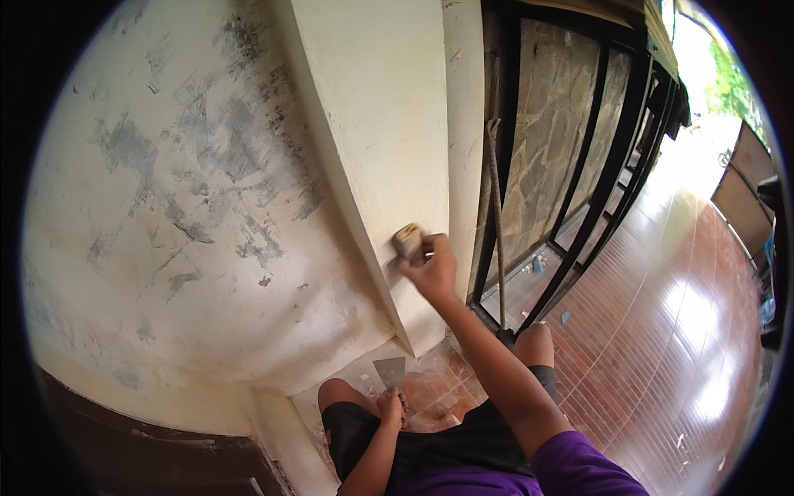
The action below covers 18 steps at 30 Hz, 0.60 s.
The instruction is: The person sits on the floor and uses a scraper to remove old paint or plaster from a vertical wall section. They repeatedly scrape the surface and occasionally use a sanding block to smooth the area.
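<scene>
My right hand reaches up to the cream-painted pillar and grips a small worn block, which looks like a sanding block. Motion blurs the block, and its underside is hidden; it appears to lie against the pillar's face near the left edge. Low between my knees, my left hand holds a putty knife by its handle, the wide metal blade pointing up and away from me. The blade looks apart from the wall. Left of the pillar spreads a whitish wall with rough grey patches.
A black-framed glass panel stands right of the pillar, with a thin pole leaning before it. Glossy reddish floor tiles bear scattered scraps. A dark brown panel lies at lower left. Tiles below me carry pale debris.
</scene>
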Motion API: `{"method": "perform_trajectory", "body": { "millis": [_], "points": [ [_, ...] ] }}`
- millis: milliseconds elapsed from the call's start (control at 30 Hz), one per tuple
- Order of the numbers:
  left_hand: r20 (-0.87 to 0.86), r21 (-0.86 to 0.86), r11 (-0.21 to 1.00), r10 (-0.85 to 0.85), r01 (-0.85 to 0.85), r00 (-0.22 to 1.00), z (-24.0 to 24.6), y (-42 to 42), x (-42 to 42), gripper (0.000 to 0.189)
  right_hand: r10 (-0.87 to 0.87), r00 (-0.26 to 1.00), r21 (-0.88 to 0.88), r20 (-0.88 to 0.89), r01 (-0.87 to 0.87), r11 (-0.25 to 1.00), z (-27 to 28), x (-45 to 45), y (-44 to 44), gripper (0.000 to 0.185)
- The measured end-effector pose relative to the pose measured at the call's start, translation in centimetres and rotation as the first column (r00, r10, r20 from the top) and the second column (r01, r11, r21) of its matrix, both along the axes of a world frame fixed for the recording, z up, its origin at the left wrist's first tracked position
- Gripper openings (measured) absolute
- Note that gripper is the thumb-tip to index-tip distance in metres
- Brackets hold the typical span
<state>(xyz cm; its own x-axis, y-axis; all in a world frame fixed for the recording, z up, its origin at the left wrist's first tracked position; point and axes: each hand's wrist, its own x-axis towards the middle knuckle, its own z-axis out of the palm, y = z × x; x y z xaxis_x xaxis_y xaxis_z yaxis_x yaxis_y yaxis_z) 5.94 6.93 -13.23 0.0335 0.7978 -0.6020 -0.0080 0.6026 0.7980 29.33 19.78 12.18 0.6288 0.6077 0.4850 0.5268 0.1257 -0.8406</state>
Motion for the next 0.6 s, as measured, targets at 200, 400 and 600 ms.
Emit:
{"method": "perform_trajectory", "body": {
  "millis": [200, 400, 600],
  "points": [
    [-0.039, -0.027, 0.999, 0.02, -0.021, 0.999, -1.4, 0.2, 0.0, 0.022, 0.047, 0.995, 0.021, 0.092, -0.049, 0.999, -0.6, -0.2, 0.1, 0.05],
    [-0.018, 0.044, 0.999, -0.005, 0.006, 1.0, -1.8, 0.0, -0.9, 0.021, -0.042, 0.982, 0.074, -0.182, 0.056, 0.996, -0.8, -1.2, 0.1, 0.05],
    [-0.025, 0.042, 0.999, 0.011, -0.01, 1.0, -1.1, 0.1, -0.5, 0.022, -0.034, 0.929, 0.245, -0.368, 0.132, 0.96, -0.3, -0.7, 0.2, 0.049]
  ]
}}
